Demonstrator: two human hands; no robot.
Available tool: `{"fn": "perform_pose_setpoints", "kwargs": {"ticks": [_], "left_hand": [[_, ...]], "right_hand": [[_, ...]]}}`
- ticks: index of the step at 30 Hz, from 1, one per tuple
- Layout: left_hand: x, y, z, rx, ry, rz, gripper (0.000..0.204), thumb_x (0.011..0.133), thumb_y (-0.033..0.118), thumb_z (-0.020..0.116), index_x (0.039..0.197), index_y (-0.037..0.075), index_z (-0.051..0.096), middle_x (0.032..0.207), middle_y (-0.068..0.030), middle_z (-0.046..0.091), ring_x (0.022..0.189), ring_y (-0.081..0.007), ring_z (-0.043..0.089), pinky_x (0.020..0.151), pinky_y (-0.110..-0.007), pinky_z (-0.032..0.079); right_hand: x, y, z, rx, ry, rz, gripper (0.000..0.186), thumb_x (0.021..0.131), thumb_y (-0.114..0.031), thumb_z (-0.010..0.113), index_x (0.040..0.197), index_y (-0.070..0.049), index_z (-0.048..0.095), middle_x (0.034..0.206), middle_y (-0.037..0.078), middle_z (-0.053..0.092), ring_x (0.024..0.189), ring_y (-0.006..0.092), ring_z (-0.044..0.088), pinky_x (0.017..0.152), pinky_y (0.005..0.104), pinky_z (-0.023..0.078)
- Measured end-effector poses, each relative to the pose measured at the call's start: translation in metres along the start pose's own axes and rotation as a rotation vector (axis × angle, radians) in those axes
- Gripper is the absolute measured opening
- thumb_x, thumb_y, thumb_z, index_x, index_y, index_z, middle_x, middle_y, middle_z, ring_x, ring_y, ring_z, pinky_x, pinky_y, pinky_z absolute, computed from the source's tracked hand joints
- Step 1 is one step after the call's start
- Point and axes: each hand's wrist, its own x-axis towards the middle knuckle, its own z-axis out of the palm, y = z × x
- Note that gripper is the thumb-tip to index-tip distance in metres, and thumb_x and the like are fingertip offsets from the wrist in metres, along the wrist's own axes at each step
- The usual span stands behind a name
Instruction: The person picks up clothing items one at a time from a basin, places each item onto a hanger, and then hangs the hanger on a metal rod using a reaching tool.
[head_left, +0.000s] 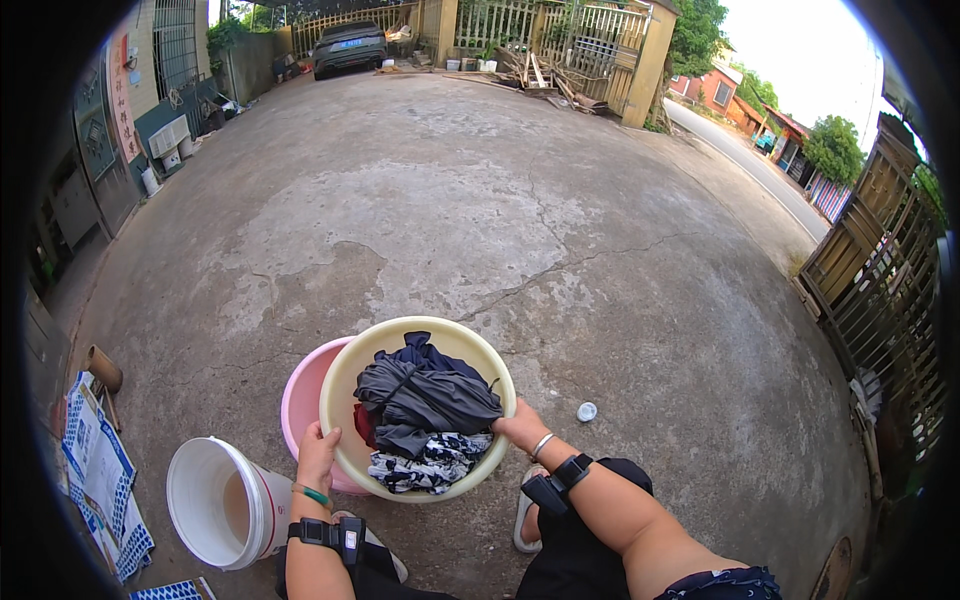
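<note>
A cream plastic basin (345, 385) is held between my two hands, in front of my legs. Inside lies a heap of clothes (425, 395): dark grey and navy cloth, a black-and-white patterned piece and a bit of red. My left hand (317, 450) grips the basin's rim at its near left. On the right side my right hand (523, 427) has its fingers closed on the rim. Partly hidden under and behind the cream basin is a pink basin (297, 400); whether the two touch cannot be made out.
Left of my left hand stands a white bucket (187, 500) with murky liquid. Farther left are blue-and-white printed sheets (95, 450). A small white round object (587, 411) lies on the concrete at the right. A slatted metal gate (880, 270) stands beyond; a parked car (348, 48) is far back.
</note>
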Motion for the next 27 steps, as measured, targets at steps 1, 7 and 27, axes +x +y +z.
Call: {"fn": "perform_pose_setpoints", "kwargs": {"ticks": [1, 7, 27], "left_hand": [[0.0, 0.0, 0.001, 0.002, -0.002, 0.001, 0.026, 0.079, 0.006, 0.054, 0.102, -0.002, 0.048, 0.092, -0.009, 0.056, 0.082, -0.0155, 0.054, 0.076, -0.027, 0.043], [-0.002, 0.002, 0.002, 0.004, 0.004, -0.002, 0.026, 0.079, 0.006, 0.055, 0.103, -0.002, 0.048, 0.093, -0.0092, 0.056, 0.082, -0.0157, 0.053, 0.077, -0.027, 0.042], [0.002, 0.005, 0.008, 0.008, -0.02, 0.007, 0.024, 0.079, 0.006, 0.054, 0.101, -0.002, 0.048, 0.091, -0.0084, 0.056, 0.081, -0.015, 0.053, 0.076, -0.027, 0.043]], "right_hand": [[0.002, 0.004, 0.0, 0.016, -0.016, -0.013, 0.044, 0.057, -0.013, 0.063, 0.096, 0.002, 0.053, 0.085, 0.016, 0.061, 0.079, 0.0248, 0.06, 0.073, 0.0315, 0.046], [0.001, 0.002, 0.0, 0.009, 0.0, -0.017, 0.044, 0.056, -0.013, 0.063, 0.097, 0.003, 0.053, 0.085, 0.016, 0.061, 0.079, 0.0249, 0.06, 0.073, 0.0315, 0.046], [0.004, 0.009, -0.003, 0.04, 0.006, -0.015, 0.043, 0.056, -0.011, 0.062, 0.096, 0.003, 0.054, 0.085, 0.016, 0.062, 0.078, 0.0242, 0.06, 0.073, 0.0318, 0.047]]}}
